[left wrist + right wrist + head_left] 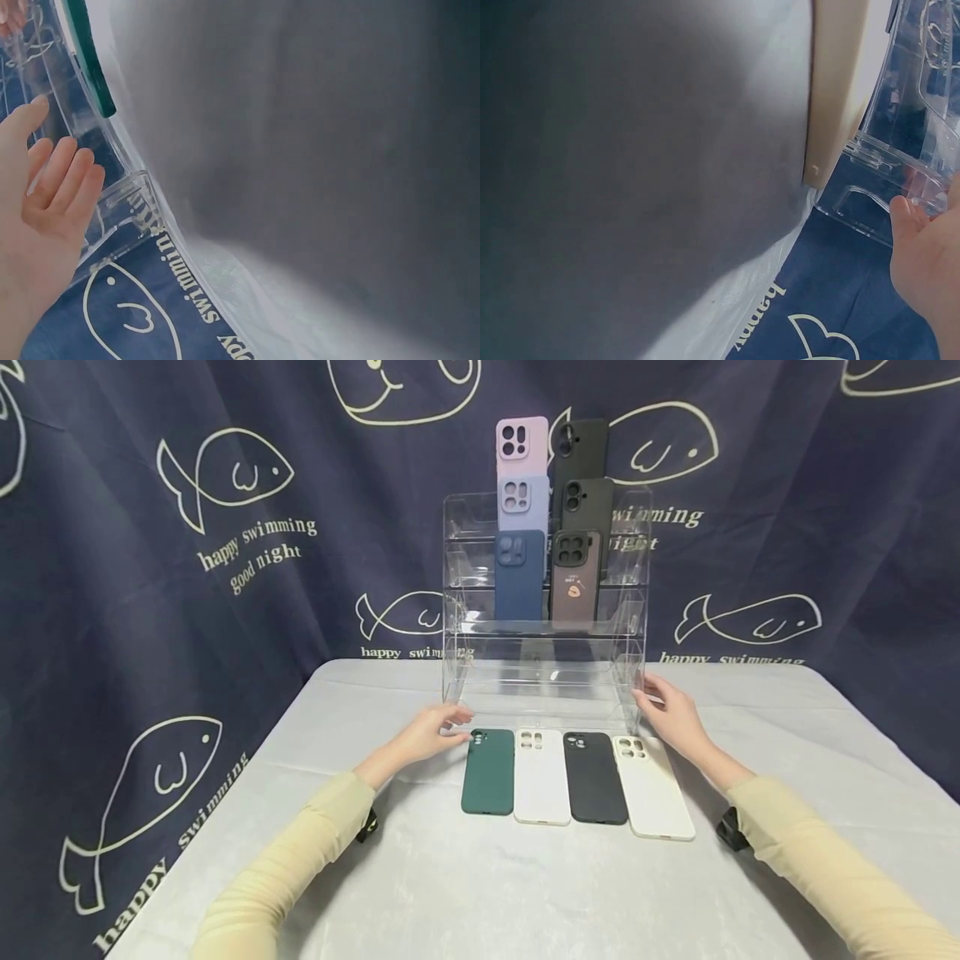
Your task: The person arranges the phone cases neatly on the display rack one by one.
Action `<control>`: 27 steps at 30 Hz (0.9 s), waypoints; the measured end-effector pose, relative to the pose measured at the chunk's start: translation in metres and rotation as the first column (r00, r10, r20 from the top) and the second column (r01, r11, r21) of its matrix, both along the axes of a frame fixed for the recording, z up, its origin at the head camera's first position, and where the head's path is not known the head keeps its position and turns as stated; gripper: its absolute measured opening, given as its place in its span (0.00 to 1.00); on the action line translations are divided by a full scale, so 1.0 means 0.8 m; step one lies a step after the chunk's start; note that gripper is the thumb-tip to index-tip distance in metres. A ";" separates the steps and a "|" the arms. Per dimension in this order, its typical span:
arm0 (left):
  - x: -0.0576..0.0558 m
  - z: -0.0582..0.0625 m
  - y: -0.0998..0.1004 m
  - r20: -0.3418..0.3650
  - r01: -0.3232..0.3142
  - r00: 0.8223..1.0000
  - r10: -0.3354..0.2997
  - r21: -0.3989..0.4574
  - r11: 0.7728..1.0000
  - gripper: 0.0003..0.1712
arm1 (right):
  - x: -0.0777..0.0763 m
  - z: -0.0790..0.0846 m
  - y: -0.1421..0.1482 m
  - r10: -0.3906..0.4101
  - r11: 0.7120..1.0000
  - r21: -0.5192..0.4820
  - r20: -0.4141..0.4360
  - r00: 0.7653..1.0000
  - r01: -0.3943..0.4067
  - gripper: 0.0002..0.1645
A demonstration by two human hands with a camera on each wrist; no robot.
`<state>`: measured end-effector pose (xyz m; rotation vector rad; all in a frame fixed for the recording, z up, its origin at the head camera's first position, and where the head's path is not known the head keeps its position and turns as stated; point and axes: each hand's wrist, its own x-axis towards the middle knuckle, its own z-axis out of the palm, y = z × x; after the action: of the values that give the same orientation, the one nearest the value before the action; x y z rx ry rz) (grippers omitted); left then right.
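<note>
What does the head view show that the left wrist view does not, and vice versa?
Only head: lilac rectangular phone case, pale-blue rectangular phone case, pale-yellow fabric sleeves.
Only left wrist: open palm of the person's left hand.
Both: that hand, dark-green rectangular phone case, transparent plastic tiered stand, navy fabric curtain with fish.

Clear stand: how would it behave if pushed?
The clear stand is probably stiff and light for its size, given its thin, straight, see-through walls. A push high up could tip it, since phone cases stand tall in its upper tiers.
</note>
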<state>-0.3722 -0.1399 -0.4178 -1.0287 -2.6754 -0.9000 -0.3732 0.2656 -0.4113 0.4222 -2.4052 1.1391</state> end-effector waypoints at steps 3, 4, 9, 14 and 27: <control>0.001 -0.001 0.003 0.056 0.001 0.998 0.001 -0.028 1.000 0.27 | 0.000 0.002 -0.001 -0.004 1.000 0.002 -0.001 1.000 0.004 0.26; 0.001 -0.001 0.004 0.077 0.000 0.997 0.003 -0.035 0.999 0.28 | 0.001 0.002 -0.001 -0.004 1.000 0.003 -0.001 1.000 0.004 0.26; 0.007 -0.001 0.006 0.193 -0.009 0.981 0.023 -0.072 0.997 0.35 | -0.001 0.001 0.000 0.001 1.000 0.002 -0.007 1.000 -0.001 0.26; 0.011 -0.003 0.007 0.230 0.009 0.973 0.015 -0.103 0.995 0.34 | 0.000 0.000 0.000 0.004 1.000 0.006 -0.007 1.000 -0.004 0.26; 0.008 -0.006 0.006 0.223 0.030 0.975 -0.003 -0.118 0.993 0.22 | -0.002 -0.002 0.000 -0.011 1.000 0.028 0.011 1.000 0.011 0.29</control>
<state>-0.3659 -0.1354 -0.4224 -1.0310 -2.9435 -0.9163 -0.3746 0.2660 -0.4130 0.4119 -2.4329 1.1072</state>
